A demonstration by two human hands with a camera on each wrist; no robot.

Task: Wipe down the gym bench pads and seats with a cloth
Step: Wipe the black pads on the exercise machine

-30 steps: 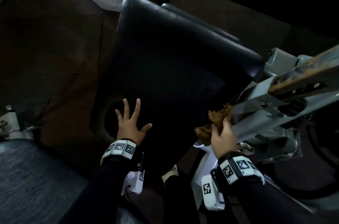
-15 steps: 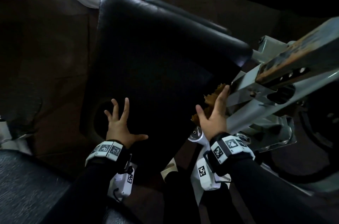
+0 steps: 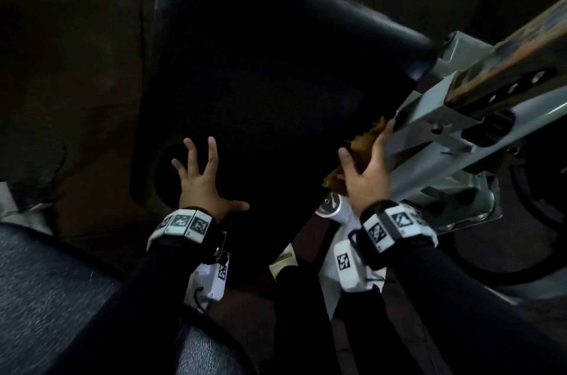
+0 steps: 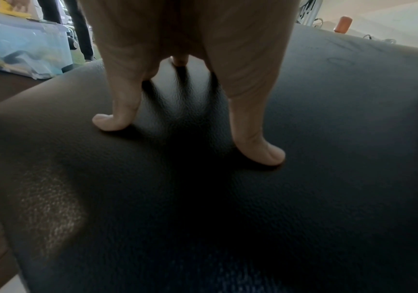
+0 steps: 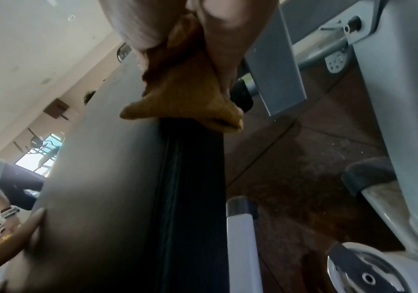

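Observation:
A black padded bench pad (image 3: 276, 67) fills the middle of the head view. My left hand (image 3: 201, 181) rests on its near left part, fingers spread and straight; the left wrist view shows the fingertips (image 4: 110, 123) pressed on the black leather (image 4: 328, 138). My right hand (image 3: 365, 166) grips a brown-yellow cloth (image 3: 365, 140) at the pad's right edge, beside the grey frame. In the right wrist view the cloth (image 5: 187, 103) hangs bunched between thumb and fingers and lies over the pad's edge (image 5: 115, 178).
A grey metal frame (image 3: 460, 135) with a rusty adjustable bar (image 3: 506, 61) stands close on the right. A white tube (image 3: 334, 212) lies under the pad. Another grey-blue seat (image 3: 46, 298) is at the lower left. A clear plastic box (image 4: 22, 49) sits on the brown floor.
My right hand has slid the cloth a little further up the pad's right edge, with its fingers now stretched along it. The left hand stays spread on the pad.

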